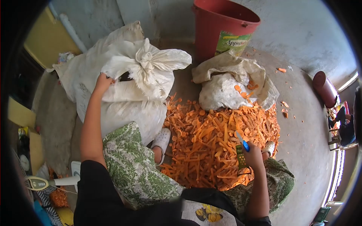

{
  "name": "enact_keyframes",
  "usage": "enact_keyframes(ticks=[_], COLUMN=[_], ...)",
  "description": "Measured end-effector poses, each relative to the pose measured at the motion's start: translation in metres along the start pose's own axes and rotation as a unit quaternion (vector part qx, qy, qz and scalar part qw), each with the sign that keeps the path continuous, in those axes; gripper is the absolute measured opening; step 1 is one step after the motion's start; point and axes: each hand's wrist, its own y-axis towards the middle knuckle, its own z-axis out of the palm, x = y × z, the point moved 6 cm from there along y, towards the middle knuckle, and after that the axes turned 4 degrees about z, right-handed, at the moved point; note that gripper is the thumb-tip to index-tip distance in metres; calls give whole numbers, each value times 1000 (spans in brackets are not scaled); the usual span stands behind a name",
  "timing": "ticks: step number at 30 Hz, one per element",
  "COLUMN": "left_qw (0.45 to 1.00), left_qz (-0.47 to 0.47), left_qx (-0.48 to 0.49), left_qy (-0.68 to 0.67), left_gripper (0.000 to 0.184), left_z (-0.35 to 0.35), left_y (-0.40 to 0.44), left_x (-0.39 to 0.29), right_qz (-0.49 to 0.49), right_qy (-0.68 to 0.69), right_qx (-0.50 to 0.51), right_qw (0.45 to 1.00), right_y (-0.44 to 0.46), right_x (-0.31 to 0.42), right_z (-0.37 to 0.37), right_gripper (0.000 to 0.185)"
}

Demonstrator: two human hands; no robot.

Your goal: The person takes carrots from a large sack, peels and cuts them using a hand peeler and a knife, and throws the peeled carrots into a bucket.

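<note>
My left hand (102, 83) is closed on the edge of a dark opening in a stuffed white woven sack (124, 90), below its knotted top. In my right hand (254, 155) is a knife (245, 145) with a blue handle, its pale blade pointing up and left over a large heap of cut orange carrot pieces (203, 147). Right by that hand is a yellow-green object with a dotted pattern (240, 156); whether I hold it too, I cannot tell. The heap lies on the floor between my feet, in long strips and round slices.
A crumpled white sack (222, 88) with carrot slices on it lies behind the heap. A red bin (211, 26) stands against the wall. To the right are a dark red container (325, 89) and stray carrot bits (281, 70). A fan (39, 183) is at lower left.
</note>
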Motion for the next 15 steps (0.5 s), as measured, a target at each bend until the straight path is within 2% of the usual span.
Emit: enact_keyframes(ticks=[1, 3, 5, 7, 8, 9, 10, 13, 15], left_qw=[1000, 988, 986, 962, 962, 905, 818, 732, 712], left_qz=[6, 38, 74, -3, -2, -89, -175, -254, -252], left_qx=[-3, -28, -43, -35, -33, -20, -7, 42, 125], left_qy=[-2, -146, -146, -270, -271, -416, -548, -631, -644], left_gripper=[18, 17, 21, 22, 22, 22, 23, 29, 32], left_z=[-2, -4, -4, 1, 1, 4, 10, 44, 66], left_y=[-4, -8, -7, -1, 6, 14, 20, 20, -5], left_x=[-4, -10, -10, -2, -2, -1, -1, -23, -54], right_qz=[0, 4, -8, 1, 8, 9, 31, 51, 53], right_qy=[3, 11, 30, 18, 5, 4, 28, 60, 73], right_qx=[-1, -6, -13, 2, 22, 21, 49, 77, 76], right_qw=[1000, 1000, 999, 1000, 1000, 1000, 998, 994, 993], right_y=[-2, -8, -14, -14, -13, -13, -13, -10, -11], right_x=[2, 7, 14, 7, 4, 4, 3, -2, -3], right_z=[-2, -4, -7, -4, 1, 1, 4, 13, 10], right_gripper=[21, 22, 25, 24, 25, 25, 26, 28, 30])
